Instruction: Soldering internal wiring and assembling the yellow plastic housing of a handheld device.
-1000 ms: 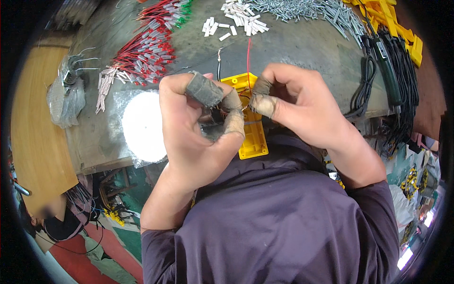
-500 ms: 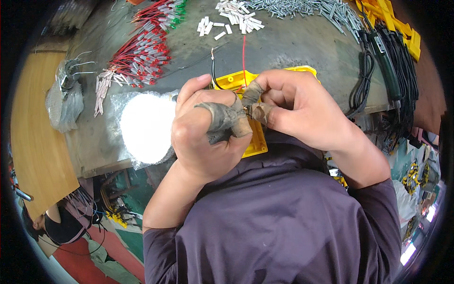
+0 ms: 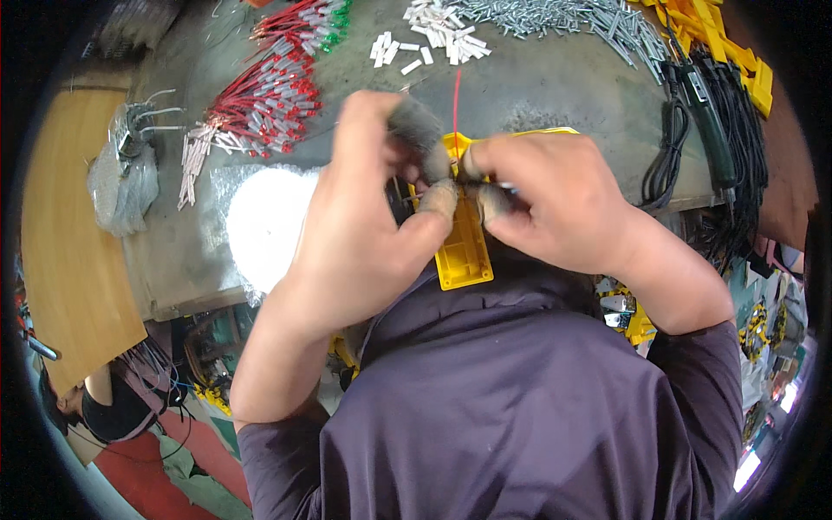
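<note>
A narrow yellow plastic housing [image 3: 465, 260] lies lengthwise in front of my body, its open side up. Over its middle my two hands meet, with dark worn wraps on the fingertips. My left hand [image 3: 364, 199] is blurred, its thumb and index finger closed together; whatever is between them is hidden. Thumb and forefinger of my right hand [image 3: 555, 195] pinch a short black wire [image 3: 498, 184], its far end smeared by motion. A red wire [image 3: 457, 104] sticks up from the housing, beyond my fingertips.
Red-tipped wired parts [image 3: 269, 104] lie in a heap at the far left, with white sleeves [image 3: 446, 35] and screws [image 3: 555, 16] beyond. At right are a dark green-handled tool [image 3: 711, 130] and black cables [image 3: 741, 130]. Bubble wrap [image 3: 217, 204] and a glaring white disc [image 3: 269, 227] sit left.
My left hand has turned and its fingers have lifted away from me. The black wire that stood up behind my left hand no longer shows there. More of the housing's near end is visible.
</note>
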Motion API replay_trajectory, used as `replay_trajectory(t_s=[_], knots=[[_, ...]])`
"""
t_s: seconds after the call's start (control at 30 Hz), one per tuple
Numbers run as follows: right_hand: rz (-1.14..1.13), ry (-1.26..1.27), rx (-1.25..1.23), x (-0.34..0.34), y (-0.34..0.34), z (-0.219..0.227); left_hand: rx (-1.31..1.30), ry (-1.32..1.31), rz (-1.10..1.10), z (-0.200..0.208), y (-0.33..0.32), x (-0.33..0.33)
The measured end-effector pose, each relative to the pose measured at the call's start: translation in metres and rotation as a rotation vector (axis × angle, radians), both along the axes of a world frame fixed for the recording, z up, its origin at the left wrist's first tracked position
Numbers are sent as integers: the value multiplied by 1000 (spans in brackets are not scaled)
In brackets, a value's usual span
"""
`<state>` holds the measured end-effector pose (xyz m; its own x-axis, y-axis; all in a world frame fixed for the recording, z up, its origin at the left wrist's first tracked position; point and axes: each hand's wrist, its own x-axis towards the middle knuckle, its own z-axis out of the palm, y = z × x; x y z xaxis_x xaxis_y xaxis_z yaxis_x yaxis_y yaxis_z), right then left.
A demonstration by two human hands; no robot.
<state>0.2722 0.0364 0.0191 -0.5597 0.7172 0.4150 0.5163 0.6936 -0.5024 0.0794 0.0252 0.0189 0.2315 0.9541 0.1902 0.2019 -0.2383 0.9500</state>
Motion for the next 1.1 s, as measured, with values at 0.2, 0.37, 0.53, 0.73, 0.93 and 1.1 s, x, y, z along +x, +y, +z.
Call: replay_trajectory(t_s=[0.2,0.37,0.53,0.73,0.93,1.1], knots=[[41,97,-535,-4,1,7,709,602,-58,-2,-2,-16],[157,1,156,1,2,-5,-118,142,-80,6,1,-8],[79,137,-818,2,13,15,794,579,-44,-3,7,-12],[92,457,-849,15,7,10,359,111,-27,-7,-3,-9],[30,407,-711,33,0,12,5,-184,-32,-6,-2,-10],[1,757,-901,36,2,3,490,247,27,0,25,-13]])
